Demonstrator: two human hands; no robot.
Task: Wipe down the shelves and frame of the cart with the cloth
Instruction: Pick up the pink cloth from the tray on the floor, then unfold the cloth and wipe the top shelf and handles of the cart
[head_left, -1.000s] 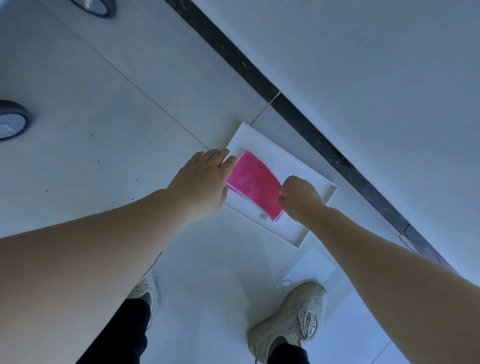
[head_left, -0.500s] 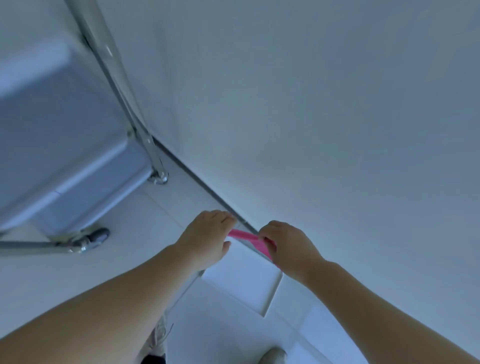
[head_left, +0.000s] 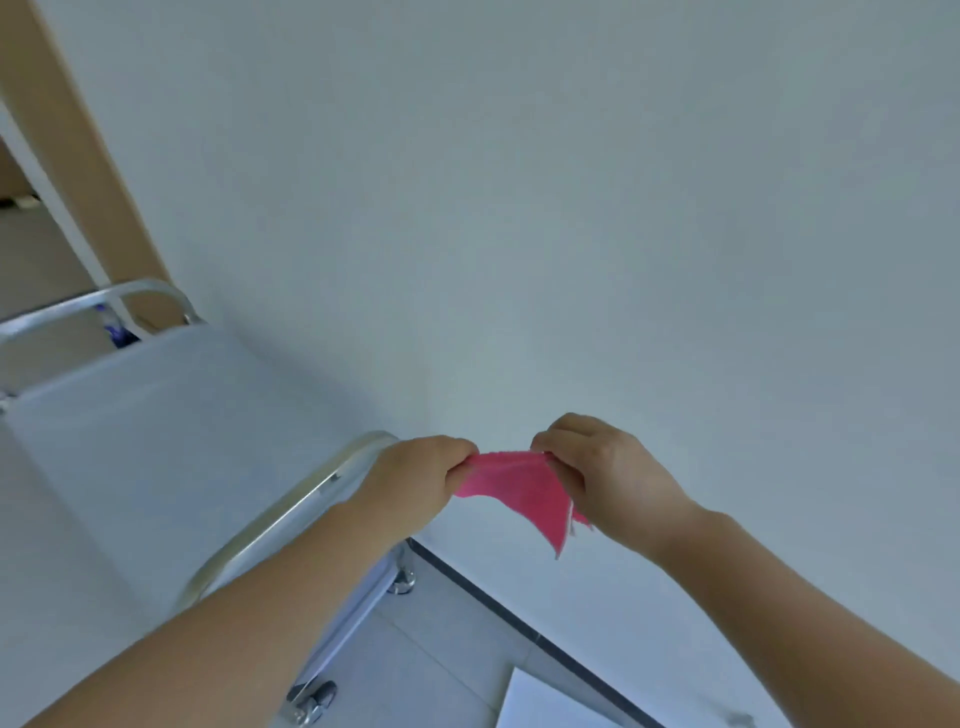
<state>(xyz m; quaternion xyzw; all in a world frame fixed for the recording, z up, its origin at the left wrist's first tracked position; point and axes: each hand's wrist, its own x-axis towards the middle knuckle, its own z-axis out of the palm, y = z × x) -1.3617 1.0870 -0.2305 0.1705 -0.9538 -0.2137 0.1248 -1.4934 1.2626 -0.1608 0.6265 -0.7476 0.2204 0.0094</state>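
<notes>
You have lifted the cloth (head_left: 519, 488) off the floor tray (head_left: 540, 701), your left hand (head_left: 415, 483) and right hand (head_left: 597, 478) pinching its top corners beside the cart (head_left: 156, 441), so wiping can begin.

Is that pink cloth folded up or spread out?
Partly spread: the pink cloth is stretched between the left hand and right hand, one corner hanging.

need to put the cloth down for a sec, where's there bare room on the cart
The cart's top shelf is bare from the far rail to the near rail. It is crowded only at the near rail, where both hands hold the cloth.
</notes>
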